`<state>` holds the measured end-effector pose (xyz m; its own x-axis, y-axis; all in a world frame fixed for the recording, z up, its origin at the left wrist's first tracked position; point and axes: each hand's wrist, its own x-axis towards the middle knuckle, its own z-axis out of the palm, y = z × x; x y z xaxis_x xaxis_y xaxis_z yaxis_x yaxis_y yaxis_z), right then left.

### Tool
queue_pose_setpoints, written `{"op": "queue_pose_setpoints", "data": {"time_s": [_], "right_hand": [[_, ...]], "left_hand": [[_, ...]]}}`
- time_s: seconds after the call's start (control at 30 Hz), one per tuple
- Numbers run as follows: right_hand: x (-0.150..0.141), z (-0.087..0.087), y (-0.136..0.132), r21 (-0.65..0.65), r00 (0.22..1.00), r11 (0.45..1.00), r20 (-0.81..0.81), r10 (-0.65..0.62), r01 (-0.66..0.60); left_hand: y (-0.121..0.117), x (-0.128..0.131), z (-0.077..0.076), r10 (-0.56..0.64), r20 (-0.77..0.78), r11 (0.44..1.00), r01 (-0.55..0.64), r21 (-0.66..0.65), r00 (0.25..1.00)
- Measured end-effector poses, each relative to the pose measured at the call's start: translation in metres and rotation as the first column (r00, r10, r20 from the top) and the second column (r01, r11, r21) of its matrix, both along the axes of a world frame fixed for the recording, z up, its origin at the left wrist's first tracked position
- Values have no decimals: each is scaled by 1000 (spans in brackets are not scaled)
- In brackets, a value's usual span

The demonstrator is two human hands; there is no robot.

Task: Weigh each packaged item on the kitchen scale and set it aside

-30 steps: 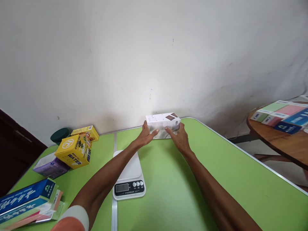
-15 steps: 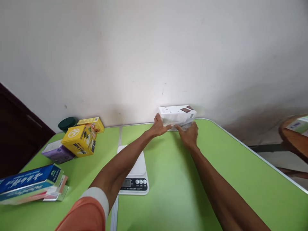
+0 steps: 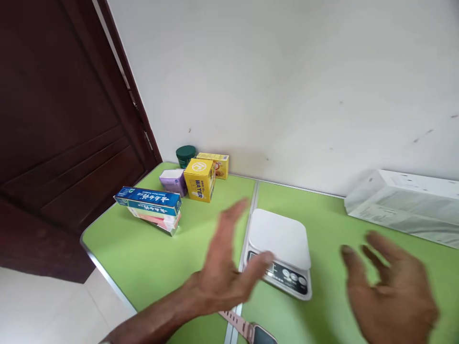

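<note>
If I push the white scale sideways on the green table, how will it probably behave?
The scale will probably slide rather than tip, because it is low and broad. Its straight, plastic-looking body suggests it will stay stiff. Its top looks smooth, so fingers pushing there might slip.

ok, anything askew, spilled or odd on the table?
Slightly askew: the stack of slim boxes on the left of the green table. The lower boxes sit skewed beneath the blue top box, so their ends don't line up. No spill or damage visible, though the left hand hides part of the scale.
</note>
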<state>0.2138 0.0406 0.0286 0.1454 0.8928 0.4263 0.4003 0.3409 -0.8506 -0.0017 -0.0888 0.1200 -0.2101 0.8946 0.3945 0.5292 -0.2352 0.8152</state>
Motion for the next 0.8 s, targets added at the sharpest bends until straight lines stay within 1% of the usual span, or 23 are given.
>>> {"op": "queue_pose_setpoints", "data": {"time_s": [0.03, 0.07, 0.1, 0.13, 0.17, 0.2, 0.23, 0.27, 0.3, 0.37, 0.4, 0.43, 0.5, 0.6, 0.7, 0.8], "right_hand": [[-26, 7, -18, 20, 996, 996, -18, 90, -90], [-52, 11, -33, 21, 977, 978, -32, 210, -210], [-77, 14, -47, 14, 944, 945, -42, 327, -326], [-101, 14, -58, -9, 900, 901, -54, 432, -433], [-123, 14, -67, -38, 854, 854, -73, 516, -519], [-145, 14, -74, -67, 809, 808, -98, 579, -586], [-164, 14, -81, -97, 767, 762, -126, 629, -641], [-183, 15, -87, -124, 728, 718, -155, 668, -685], [-200, 17, -92, -149, 693, 677, -181, 698, -721], [-229, 21, -102, -192, 638, 608, -223, 737, -770], [-242, 24, -106, -206, 617, 582, -239, 749, -786], [-252, 26, -110, -213, 602, 563, -253, 758, -799], [-268, 29, -115, -207, 584, 547, -274, 764, -812], [-278, 32, -119, -176, 585, 559, -309, 750, -810], [-274, 36, -119, -160, 598, 583, -341, 725, -797], [-256, 43, -116, -146, 624, 617, -344, 701, -774]], "left_hand": [[-15, -20, -2, 190, -56, 979, -185, 87, 980], [-26, -42, -3, 378, -97, 915, -355, 189, 921], [-35, -65, -4, 553, -112, 811, -503, 299, 825], [-42, -89, -4, 689, -114, 695, -606, 388, 716], [-48, -113, -5, 779, -109, 595, -672, 441, 618], [-53, -137, -6, 839, -88, 512, -727, 458, 536], [-57, -159, -8, 873, -69, 462, -774, 433, 483], [-61, -179, -10, 888, -47, 440, -817, 372, 457], [-64, -197, -14, 889, -17, 443, -851, 280, 457], [-69, -224, -22, 868, 38, 491, -867, 90, 495], [-71, -233, -27, 853, 61, 518, -855, 19, 518], [-72, -240, -31, 841, 78, 538, -842, -22, 535], [-74, -248, -36, 830, 107, 552, -833, -25, 547], [-76, -247, -37, 821, 146, 554, -832, 29, 551], [-78, -236, -29, 819, 106, 557, -826, 89, 564], [-77, -215, -17, 808, 63, 574, -807, 137, 586]]}}
